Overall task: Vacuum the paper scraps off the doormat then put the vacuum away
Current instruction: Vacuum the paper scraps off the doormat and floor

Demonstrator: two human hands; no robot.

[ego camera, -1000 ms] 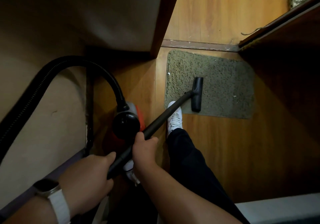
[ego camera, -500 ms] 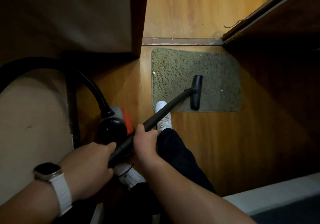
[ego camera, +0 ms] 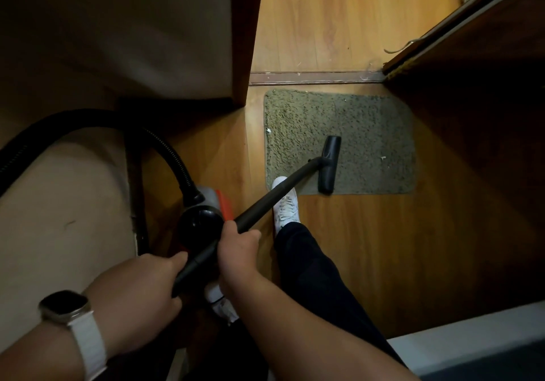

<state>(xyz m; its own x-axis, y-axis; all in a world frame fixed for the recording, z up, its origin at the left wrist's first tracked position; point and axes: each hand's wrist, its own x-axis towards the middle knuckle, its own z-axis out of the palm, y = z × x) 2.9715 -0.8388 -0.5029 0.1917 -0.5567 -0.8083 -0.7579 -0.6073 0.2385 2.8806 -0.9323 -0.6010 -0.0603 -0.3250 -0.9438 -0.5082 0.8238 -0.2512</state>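
1. Both hands are curled round the black vacuum wand (ego camera: pixel 265 203). The left hand (ego camera: pixel 141 286) grips its near end, and the right hand (ego camera: pixel 236 251) holds it just further along, towards the mat.
2. From the right hand the wand slopes away and down to the nozzle (ego camera: pixel 328 165), which sits on the doormat (ego camera: pixel 368 121), near its front edge and well apart from both hands.
3. 2 white paper scraps (ego camera: pixel 383 158) lie on the doormat, 1 at its left edge and 1 to the right of the nozzle. Neither touches the nozzle.
4. The vacuum body (ego camera: pixel 203 218), black, grey and orange, stands on the wooden floor (ego camera: pixel 354 248) just left of the wand and just beyond the hands. Its ribbed hose (ego camera: pixel 88 118) arcs off to the left.
5. A white shoe (ego camera: pixel 285 206) has its toe on the doormat's near left corner, under the wand. A watch (ego camera: pixel 63 307) with a white strap is on the left wrist.
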